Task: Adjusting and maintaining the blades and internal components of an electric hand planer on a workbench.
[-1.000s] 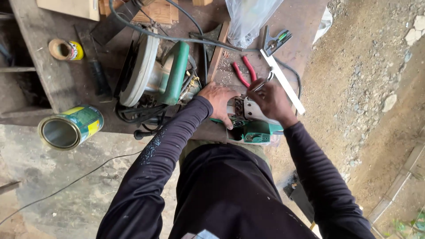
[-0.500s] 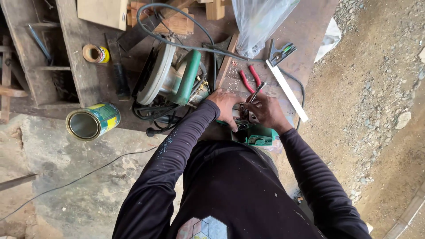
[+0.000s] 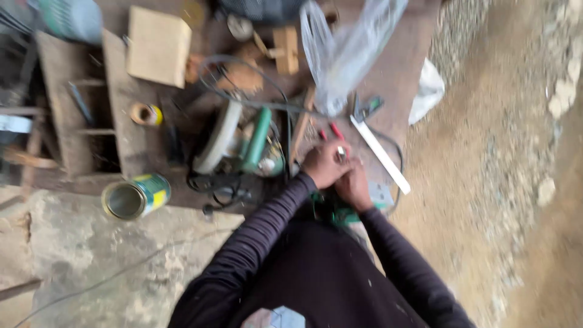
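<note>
head view: both hands meet over a green plastic power tool (image 3: 341, 214).
left hand (image 3: 325, 163) and right hand (image 3: 354, 185) curl close together, touching; blur hides what they grip.

L hand (image 3: 325, 163) & R hand (image 3: 354, 187) touching, fingers curled (blurry)

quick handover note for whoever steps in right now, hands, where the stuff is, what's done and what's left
Left hand and right hand are pressed together over a green power tool at the workbench edge; the left holds a small shiny metal part. Motion blur hides the exact grip.
Red-handled pliers lie just beyond the hands, a white strip to their right, a circular saw to their left, an open tin can further left.
Done: tool in hand. Left: the work on it looks unfinished.
</note>
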